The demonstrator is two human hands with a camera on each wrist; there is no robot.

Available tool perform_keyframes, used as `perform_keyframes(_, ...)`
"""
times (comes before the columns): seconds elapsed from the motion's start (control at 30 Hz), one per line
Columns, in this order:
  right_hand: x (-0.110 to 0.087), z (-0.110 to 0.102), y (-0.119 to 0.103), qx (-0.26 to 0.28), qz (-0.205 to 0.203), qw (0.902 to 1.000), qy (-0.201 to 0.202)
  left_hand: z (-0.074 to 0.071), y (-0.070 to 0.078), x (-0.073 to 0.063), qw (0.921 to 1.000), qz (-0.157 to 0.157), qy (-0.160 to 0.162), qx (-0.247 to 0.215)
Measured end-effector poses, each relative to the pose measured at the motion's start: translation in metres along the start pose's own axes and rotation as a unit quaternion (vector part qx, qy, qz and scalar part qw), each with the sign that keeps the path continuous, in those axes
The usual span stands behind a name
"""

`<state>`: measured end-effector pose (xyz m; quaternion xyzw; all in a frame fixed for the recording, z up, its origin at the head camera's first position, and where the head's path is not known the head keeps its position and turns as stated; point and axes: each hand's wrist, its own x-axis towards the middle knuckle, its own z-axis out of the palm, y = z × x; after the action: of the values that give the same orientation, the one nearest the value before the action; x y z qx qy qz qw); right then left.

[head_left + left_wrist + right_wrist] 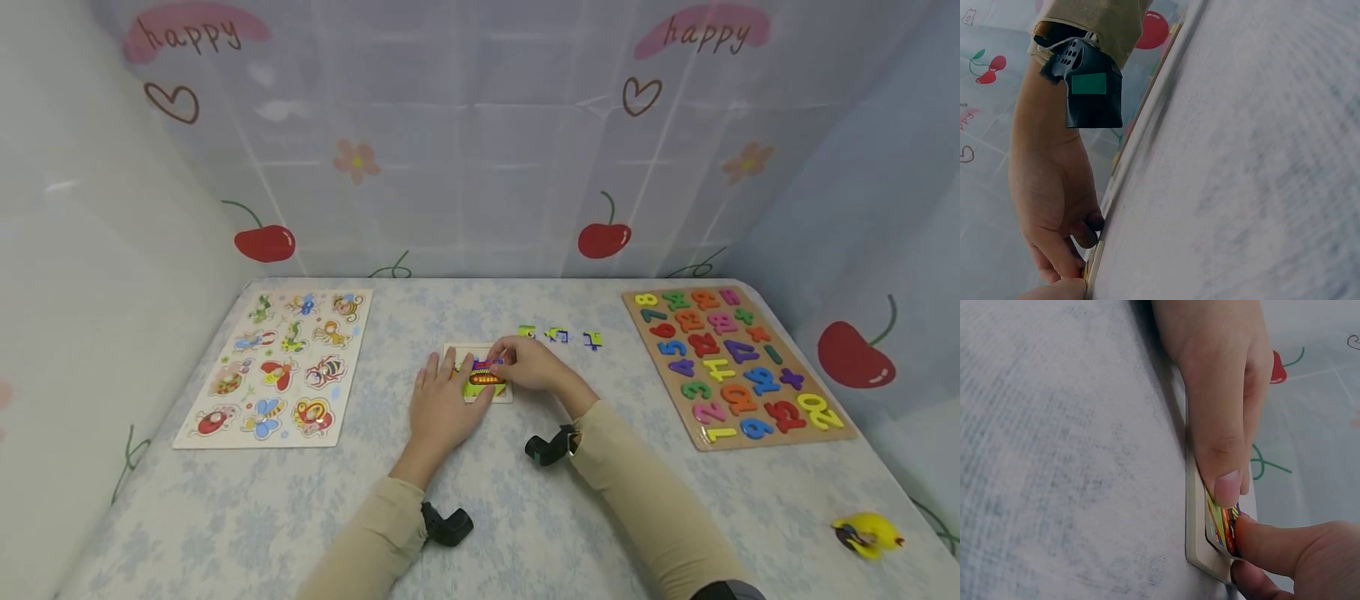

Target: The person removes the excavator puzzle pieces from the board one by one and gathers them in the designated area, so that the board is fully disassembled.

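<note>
A small wooden jigsaw puzzle with a tracked vehicle picture lies in a pale frame near the middle of the table. My left hand rests on its left side with fingers spread, the thumb pressing down on the picture. At the upper right part of the picture, the right hand pinches a puzzle piece between thumb and finger. That piece is mostly covered by the fingers. Behind the right hand lie three loose puzzle pieces, the leftmost close to the knuckles.
On the left is a wooden insect puzzle board; on the right, a board of colourful numbers. A yellow toy duck sits near the front right. A printed curtain stands along the table's back edge.
</note>
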<state>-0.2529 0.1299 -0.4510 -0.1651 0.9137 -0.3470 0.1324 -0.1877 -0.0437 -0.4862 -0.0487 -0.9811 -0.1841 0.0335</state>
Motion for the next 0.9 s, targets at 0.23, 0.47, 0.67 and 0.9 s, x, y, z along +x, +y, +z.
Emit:
perform_keyframes(0.23, 0.000, 0.008, -0.001, -0.021, 0.006, 0.9995, 0.021, 0.000, 0.000, -0.001, 1.0000, -0.004, -0.002, -0.005)
perform_keyframes(0.47, -0.005, 0.013, 0.003, -0.009, -0.018, 0.9985, 0.052, 0.001, 0.001, -0.002, 1.0000, -0.005, 0.002, -0.005)
perform_keyframes(0.67, -0.010, 0.011, 0.004, 0.035, -0.038, 0.9976, 0.046, 0.002, 0.001, -0.002, 1.0000, -0.003, 0.005, 0.001)
perform_keyframes(0.9, -0.015, -0.002, 0.011, 0.058, -0.021, 0.9949, 0.080, 0.004, 0.000, 0.000, 0.9999, -0.010, 0.000, 0.004)
